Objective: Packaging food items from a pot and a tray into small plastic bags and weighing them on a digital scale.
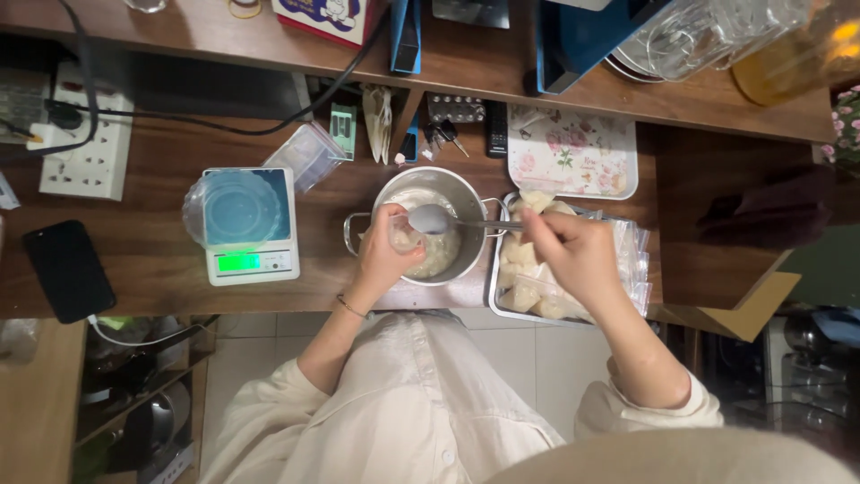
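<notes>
A steel pot (472, 199) with pale, creamy filling stands on the wooden table. My left hand (387, 254) holds a small clear plastic bag (404, 237) over the pot's near left side. My right hand (575, 254) grips a metal spoon (432, 219), its bowl held level over the pot, just above the bag's mouth. To the right of the pot a metal tray (495, 291) holds several filled clear bags, partly hidden under my right hand.
A digital scale (253, 263) with a clear round lid on its platform sits left of the pot. A black phone (69, 271) and a white power strip (85, 148) lie further left. A floral tray (573, 151) sits behind the metal tray. A shelf runs along the back.
</notes>
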